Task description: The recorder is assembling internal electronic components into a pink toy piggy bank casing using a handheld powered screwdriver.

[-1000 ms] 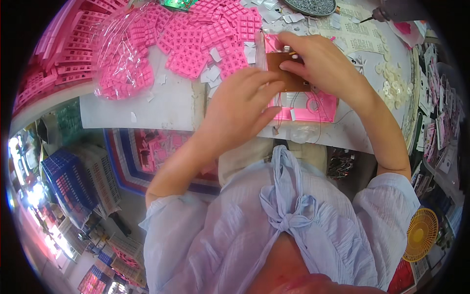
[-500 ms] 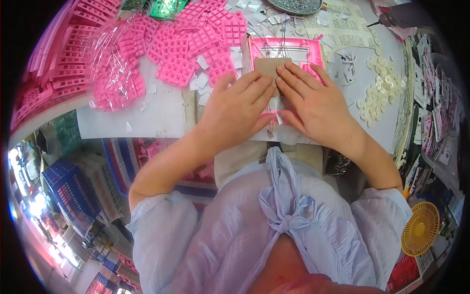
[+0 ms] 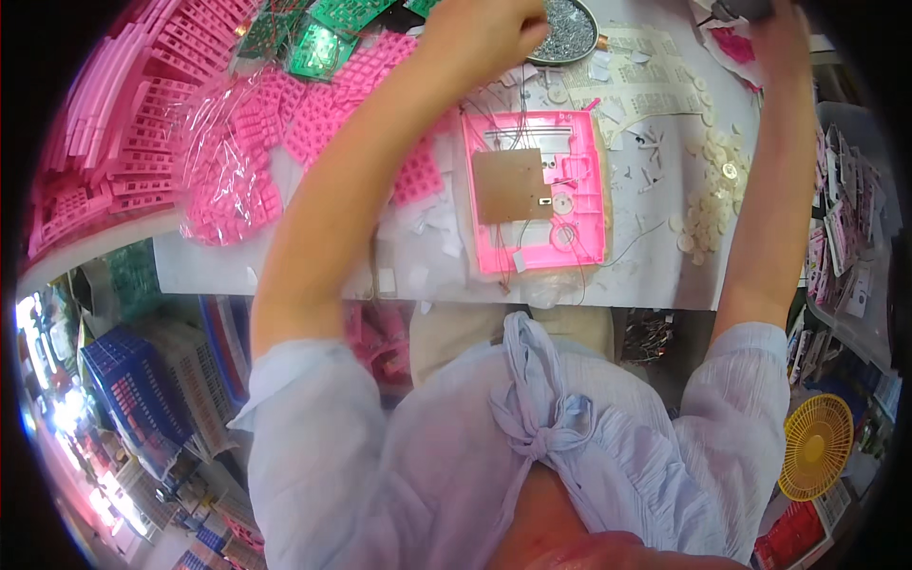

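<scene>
A pink plastic casing [image 3: 595, 218] lies on the table in front of me, with a brown square board [image 3: 508, 185] and thin wires in it. My left hand [image 3: 484, 36] is at the left rim of a round dish [image 3: 597, 33] of small silvery screws. Its fingers are curled closed, and what they hold, if anything, is hidden. At the top right my right hand [image 3: 787, 33] is smeared by motion. It is beside a dark hand tool [image 3: 746, 9], which the frame edge cuts off; whether it grips the tool is unclear.
Pink keypad pieces [image 3: 418, 176] and a clear bag of them [image 3: 228, 180] lie at left, with green circuit boards [image 3: 323, 47] behind. White round parts [image 3: 712, 190] are heaped at right. A clear bin [image 3: 860, 247] stands past the table's right edge.
Both hands have left the brown board. The left went up to the screw dish, the right up and right to the dark tool. The casing now shows in full, lower in view.
</scene>
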